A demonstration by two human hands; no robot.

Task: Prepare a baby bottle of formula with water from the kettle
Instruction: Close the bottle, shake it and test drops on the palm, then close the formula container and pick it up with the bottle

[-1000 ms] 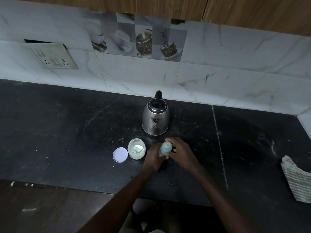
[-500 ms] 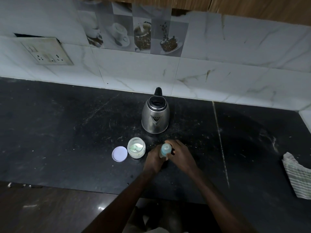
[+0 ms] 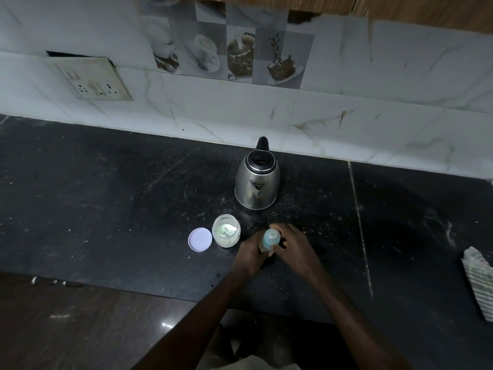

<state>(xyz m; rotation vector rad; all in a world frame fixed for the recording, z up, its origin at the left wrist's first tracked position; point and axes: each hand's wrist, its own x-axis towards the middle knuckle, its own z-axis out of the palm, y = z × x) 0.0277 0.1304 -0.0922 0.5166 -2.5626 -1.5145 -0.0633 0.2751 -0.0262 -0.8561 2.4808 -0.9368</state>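
Hands first: both of yours are wrapped around the baby bottle (image 3: 270, 239), which sits near the front edge of the black countertop (image 3: 106, 204). Your left hand (image 3: 250, 254) is closed around the lower body of the bottle, fingers curled tight on it. Your right hand (image 3: 294, 247) is curled over the upper part, gripping around the pale blue top, so that one's closed on the bottle too. Can't tell if the top is screwed down or loose, your fingers cover the joint.

Just left of the bottle, close but not touching your left hand, you've got the open formula jar (image 3: 226, 234) with pale powder inside and what looks like a scoop lying in it. Its round lid (image 3: 200, 239) lies flat on the counter right beside the jar, further left.

Behind the bottle stands the steel kettle (image 3: 257, 182), upright, lid closed, spout facing you, black handle toward the marble-tiled wall (image 3: 373, 102).

Way off at the right edge there's a striped cloth (image 3: 478, 281). Lighting's pretty dim overall.
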